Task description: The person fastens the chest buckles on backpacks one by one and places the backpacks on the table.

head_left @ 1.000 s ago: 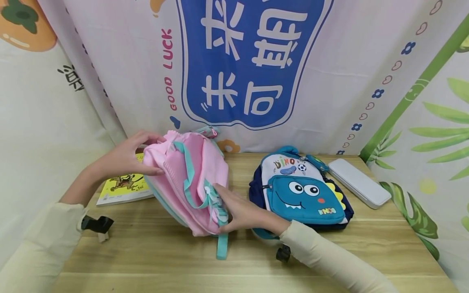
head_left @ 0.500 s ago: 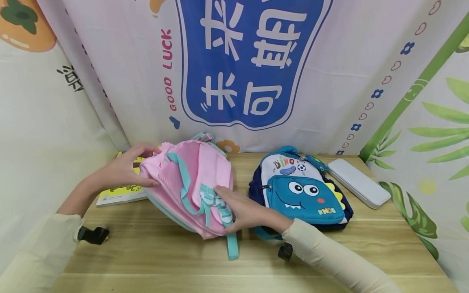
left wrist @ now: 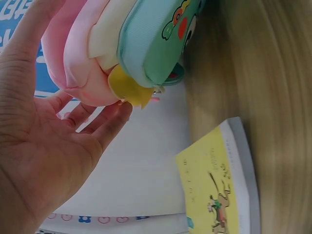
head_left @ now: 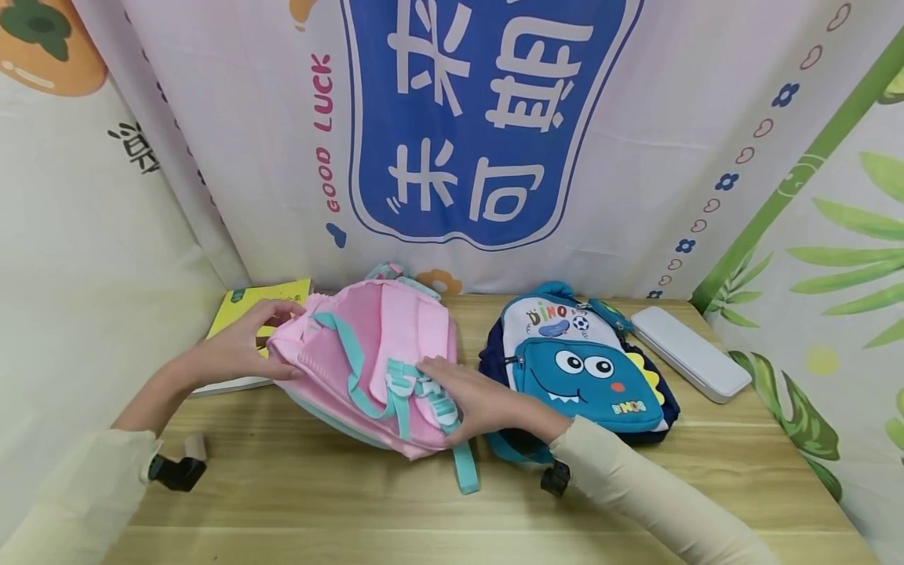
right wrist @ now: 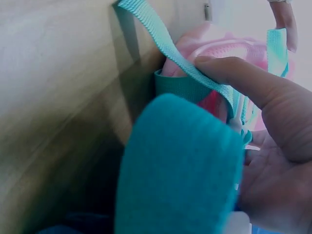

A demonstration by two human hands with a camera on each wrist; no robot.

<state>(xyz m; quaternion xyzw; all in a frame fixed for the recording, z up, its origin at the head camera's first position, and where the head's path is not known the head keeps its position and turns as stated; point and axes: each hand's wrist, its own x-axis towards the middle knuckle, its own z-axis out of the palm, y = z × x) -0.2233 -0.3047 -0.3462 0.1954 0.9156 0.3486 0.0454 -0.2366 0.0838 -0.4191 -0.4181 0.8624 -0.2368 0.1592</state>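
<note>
Pink backpack (head_left: 413, 337) is at left-centre of the surface (head_left: 367, 510), strap side up and tilted; can't tell if its underside touches the wood

Left hand (head_left: 243, 341): grip wrapped on the backpack's left end, thumb on the near side, fingers round the far side. Right hand (head_left: 487, 400): grip narrowed on the near right corner, thumb at the low edge, fingers over the turquoise straps (head_left: 424, 392); fingertips partly hidden

Likely reason for the 2-end hold: soft fabric, so supporting opposite ends keeps it from folding and lets the tilt be controlled. Right fingers on the webbing probably also keep the straps from swinging; 1 loose strap end (head_left: 465, 468) sticks out toward the near side anyway

Green front pocket (left wrist: 156, 48) faces the surface, which fits the straps being on top

Yellow book (head_left: 242, 302) lies flat far left, partly behind the left hand. Blue dinosaur backpack (head_left: 579, 373) sits right of the pink one, face up, its teal strap just by the right wrist. White case (head_left: 692, 353) lies at the right beside it. Those 3 look parked at the sides, leaving the middle for handling
</note>
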